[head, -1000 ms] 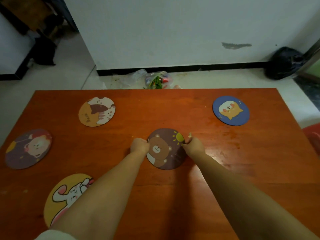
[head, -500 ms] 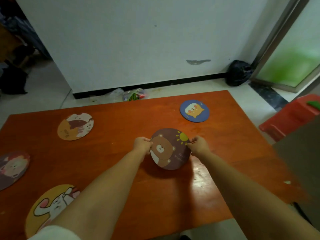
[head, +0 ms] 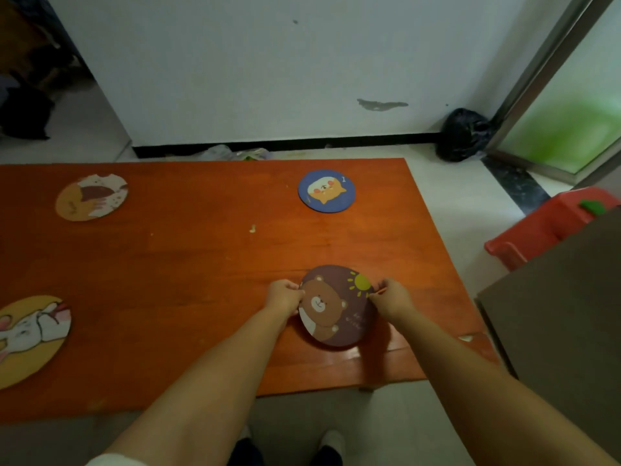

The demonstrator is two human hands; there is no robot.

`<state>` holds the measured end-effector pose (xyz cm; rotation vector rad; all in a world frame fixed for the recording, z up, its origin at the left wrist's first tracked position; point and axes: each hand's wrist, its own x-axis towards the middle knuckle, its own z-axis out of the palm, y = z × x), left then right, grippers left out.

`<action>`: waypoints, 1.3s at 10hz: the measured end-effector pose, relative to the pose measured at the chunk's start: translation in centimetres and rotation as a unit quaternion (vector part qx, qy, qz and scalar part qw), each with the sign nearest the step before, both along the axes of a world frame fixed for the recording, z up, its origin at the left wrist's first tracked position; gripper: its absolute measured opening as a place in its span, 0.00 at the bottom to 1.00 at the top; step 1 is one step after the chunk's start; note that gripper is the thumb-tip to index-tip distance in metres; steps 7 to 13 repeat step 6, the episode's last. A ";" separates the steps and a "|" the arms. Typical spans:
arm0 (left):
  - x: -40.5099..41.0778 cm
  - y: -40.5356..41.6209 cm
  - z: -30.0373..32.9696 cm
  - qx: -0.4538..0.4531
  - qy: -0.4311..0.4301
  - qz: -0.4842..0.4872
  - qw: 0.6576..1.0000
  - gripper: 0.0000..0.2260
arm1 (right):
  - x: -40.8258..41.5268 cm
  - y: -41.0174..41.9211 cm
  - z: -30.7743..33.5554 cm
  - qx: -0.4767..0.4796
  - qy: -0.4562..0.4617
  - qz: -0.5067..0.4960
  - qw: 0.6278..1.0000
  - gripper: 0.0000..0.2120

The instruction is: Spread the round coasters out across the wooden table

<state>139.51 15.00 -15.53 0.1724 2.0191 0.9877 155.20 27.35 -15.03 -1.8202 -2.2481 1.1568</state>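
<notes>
A brown round coaster with a bear and a sun (head: pixel 336 306) is near the front right of the wooden table (head: pixel 201 264). My left hand (head: pixel 284 295) pinches its left edge and my right hand (head: pixel 391 297) pinches its right edge. Whether it rests flat or is slightly lifted is unclear. A blue coaster with an orange animal (head: pixel 326 191) lies at the back right. An orange and white coaster (head: pixel 91 197) lies at the back left. A yellow rabbit coaster (head: pixel 28 338) lies at the front left, cut off by the frame edge.
The table's right edge runs close to the bear coaster. A red plastic stool (head: pixel 544 227) and a dark grey surface (head: pixel 564 314) stand to the right. A black bag (head: pixel 463 134) sits by the wall. A small crumb (head: pixel 252 229) lies mid-table. My feet show below the front edge.
Both hands carried the bear coaster from the table's middle toward the front right. The view swung right, so the lion coaster at the left left the frame.
</notes>
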 end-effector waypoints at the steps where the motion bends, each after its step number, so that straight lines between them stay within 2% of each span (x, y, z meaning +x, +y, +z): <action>1: 1.6 0.2 -0.9 -0.021 0.029 0.004 0.999 0.16 | 1.2 0.4 -0.7 0.002 -0.016 0.028 0.999 0.06; 2: 2.6 0.2 -1.6 -0.064 0.093 -0.032 0.993 0.16 | 1.9 0.6 -2.0 -0.001 -0.021 0.048 0.999 0.05; 3: 3.1 0.0 -2.4 -0.107 0.155 -0.088 0.978 0.11 | 2.4 0.5 -3.0 -0.006 -0.028 0.054 0.998 0.05; 4: 3.5 -0.1 -2.8 -0.140 0.218 -0.132 0.957 0.07 | 2.6 0.2 -3.7 0.020 -0.044 0.079 0.996 0.10; 5: 3.2 0.0 -2.9 -0.142 0.252 -0.137 0.947 0.11 | 2.5 0.0 -3.2 0.049 -0.075 0.096 0.991 0.13; 6: 2.9 -1.0 -3.3 -0.106 0.248 -0.137 0.953 0.09 | 3.1 0.2 -2.9 0.048 -0.064 0.080 0.994 0.16; 13: 2.9 -1.0 -3.3 -0.106 0.248 -0.137 0.953 0.09 | 3.1 0.2 -2.9 0.048 -0.064 0.080 0.994 0.16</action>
